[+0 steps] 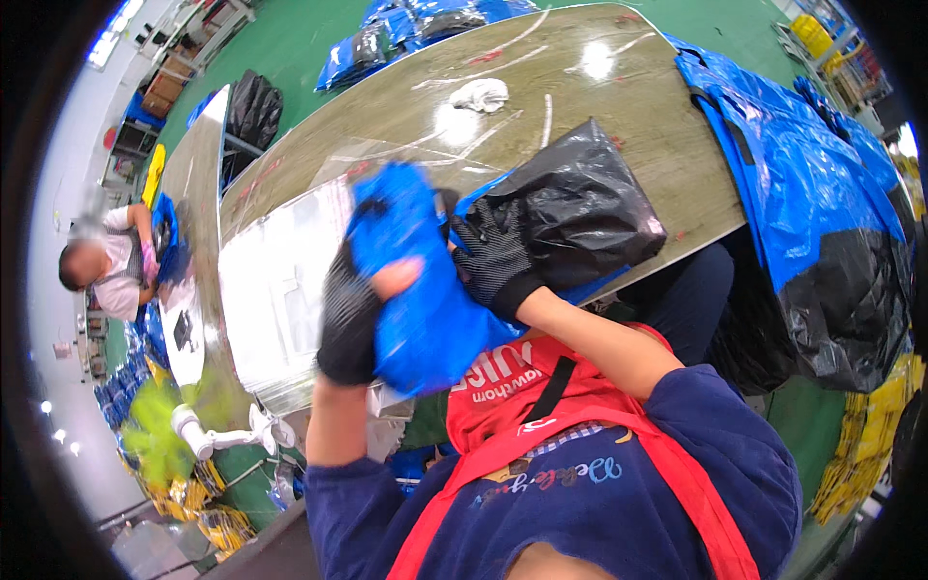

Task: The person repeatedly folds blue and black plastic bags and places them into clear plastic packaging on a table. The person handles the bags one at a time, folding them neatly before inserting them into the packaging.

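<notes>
My left hand (350, 319), in a black glove with the thumb bare, grips a blue plastic-like bag panel (428, 312). Both are blurred. Beside it, my right hand (500, 254) wears a black glove with grey stripes and rests on the near end of a black, shiny bag section (580, 210) with blue edging. The right fingers are bent and spread against the material; whether they pinch it cannot be told. Blue and black parts meet under my hands, and the join is hidden. A stack of clear plastic sleeves (268, 290) lies left of my left hand.
The brown table (638, 94) carries a crumpled white cloth (480, 95). Large blue and black bags (805, 174) hang over its right end. Packed blue bags (406, 36) lie beyond it. A green-bladed fan (163, 435) stands lower left; a person (119, 254) works at another table.
</notes>
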Motion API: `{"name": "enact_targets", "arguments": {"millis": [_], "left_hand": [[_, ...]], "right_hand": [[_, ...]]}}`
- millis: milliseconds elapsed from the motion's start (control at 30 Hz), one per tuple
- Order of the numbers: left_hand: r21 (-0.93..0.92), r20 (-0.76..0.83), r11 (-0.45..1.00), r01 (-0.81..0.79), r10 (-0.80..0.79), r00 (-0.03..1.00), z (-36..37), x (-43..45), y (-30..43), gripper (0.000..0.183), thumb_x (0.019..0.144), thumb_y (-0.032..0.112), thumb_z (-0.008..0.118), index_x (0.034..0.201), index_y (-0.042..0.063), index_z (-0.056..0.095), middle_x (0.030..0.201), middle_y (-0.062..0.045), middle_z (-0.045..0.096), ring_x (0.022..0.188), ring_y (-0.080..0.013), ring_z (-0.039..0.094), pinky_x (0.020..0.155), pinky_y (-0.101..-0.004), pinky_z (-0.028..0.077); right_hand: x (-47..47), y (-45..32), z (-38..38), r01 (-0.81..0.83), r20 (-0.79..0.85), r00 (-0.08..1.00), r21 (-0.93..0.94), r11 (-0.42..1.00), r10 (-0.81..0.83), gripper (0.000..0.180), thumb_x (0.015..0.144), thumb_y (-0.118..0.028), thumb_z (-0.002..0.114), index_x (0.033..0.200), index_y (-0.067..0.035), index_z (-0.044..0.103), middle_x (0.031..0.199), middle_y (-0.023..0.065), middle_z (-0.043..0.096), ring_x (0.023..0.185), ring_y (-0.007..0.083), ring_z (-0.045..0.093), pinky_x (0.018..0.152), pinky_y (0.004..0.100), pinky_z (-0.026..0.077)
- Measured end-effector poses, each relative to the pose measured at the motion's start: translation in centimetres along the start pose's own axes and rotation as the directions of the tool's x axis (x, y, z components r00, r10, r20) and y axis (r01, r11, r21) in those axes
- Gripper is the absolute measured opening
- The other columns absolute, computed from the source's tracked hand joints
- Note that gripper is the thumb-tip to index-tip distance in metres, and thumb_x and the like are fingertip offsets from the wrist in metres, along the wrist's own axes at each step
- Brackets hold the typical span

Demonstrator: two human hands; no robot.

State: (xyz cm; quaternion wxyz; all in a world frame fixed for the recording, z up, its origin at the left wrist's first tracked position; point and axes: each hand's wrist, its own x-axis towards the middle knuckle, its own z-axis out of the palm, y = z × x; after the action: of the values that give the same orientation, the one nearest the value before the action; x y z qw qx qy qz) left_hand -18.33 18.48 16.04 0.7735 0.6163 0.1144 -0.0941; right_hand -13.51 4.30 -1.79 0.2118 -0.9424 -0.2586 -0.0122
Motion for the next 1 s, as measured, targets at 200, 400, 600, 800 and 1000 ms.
{"name": "enact_targets", "arguments": {"millis": [200, 400, 600, 800, 1000], "left_hand": [[0.705, -0.156, 0.623, -0.338, 0.601, 0.784, 17.9, 13.8, -14.5, 0.072, 0.069, 0.013, 0.066, 0.128, -0.006, 0.030, 0.121, -0.020, 0.047, 0.116, -0.0353, 0.044, 0.105, -0.0388, 0.029], [0.542, 0.569, 0.590, -0.599, 0.267, 0.778, 15.3, 3.3, -4.9, 0.077, 0.089, 0.032, 0.056, 0.140, -0.010, 0.016, 0.142, -0.026, 0.029, 0.134, -0.0362, 0.027, 0.111, -0.0366, 0.018], [0.518, 0.199, 0.535, -0.668, 0.684, 0.702, 5.5, 7.8, -15.2, 0.085, 0.087, 0.055, 0.047, 0.144, -0.001, 0.017, 0.146, -0.024, 0.026, 0.136, -0.0373, 0.019, 0.112, -0.0419, 0.010], [0.610, 0.775, -0.084, -0.788, 0.270, 0.571, 16.2, 10.6, -12.6, 0.084, 0.077, 0.055, 0.056, 0.137, 0.000, 0.035, 0.140, -0.027, 0.033, 0.133, -0.0455, 0.023, 0.110, -0.0545, 0.012], [0.590, 0.782, -0.129, -0.797, 0.336, 0.525, 16.5, 11.3, -13.6, 0.081, 0.076, 0.054, 0.058, 0.135, 0.002, 0.039, 0.134, -0.024, 0.041, 0.131, -0.0417, 0.030, 0.109, -0.0559, 0.012]], "right_hand": [[-4.9, 3.5, 0.4, -0.235, -0.077, 0.953, 0.417, 0.878, 0.292, 0.055, 0.089, -0.037, 0.045, 0.139, -0.013, 0.037, 0.143, 0.0171, 0.034, 0.135, 0.0408, 0.020, 0.108, 0.0602, 0.006], [-5.8, 4.4, 3.3, -0.325, -0.060, 0.893, 0.599, 0.732, 0.445, 0.058, 0.089, -0.038, 0.045, 0.139, -0.012, 0.035, 0.143, 0.0181, 0.033, 0.134, 0.0395, 0.023, 0.108, 0.0558, 0.010], [-3.6, 2.1, 3.4, -0.276, -0.069, 0.906, 0.651, 0.707, 0.417, 0.060, 0.089, -0.038, 0.046, 0.140, -0.011, 0.033, 0.143, 0.0191, 0.032, 0.133, 0.0382, 0.026, 0.108, 0.0514, 0.014], [-7.7, 4.2, 2.8, -0.305, -0.033, 0.900, 0.665, 0.682, 0.434, 0.062, 0.088, -0.039, 0.047, 0.141, -0.009, 0.031, 0.143, 0.0201, 0.031, 0.132, 0.0369, 0.029, 0.109, 0.0470, 0.018], [-13.6, 4.1, 1.8, -0.180, 0.108, 0.984, 0.540, 0.822, 0.145, 0.065, 0.088, -0.039, 0.048, 0.142, -0.008, 0.029, 0.143, 0.0211, 0.030, 0.130, 0.0356, 0.032, 0.109, 0.0427, 0.022]]}}
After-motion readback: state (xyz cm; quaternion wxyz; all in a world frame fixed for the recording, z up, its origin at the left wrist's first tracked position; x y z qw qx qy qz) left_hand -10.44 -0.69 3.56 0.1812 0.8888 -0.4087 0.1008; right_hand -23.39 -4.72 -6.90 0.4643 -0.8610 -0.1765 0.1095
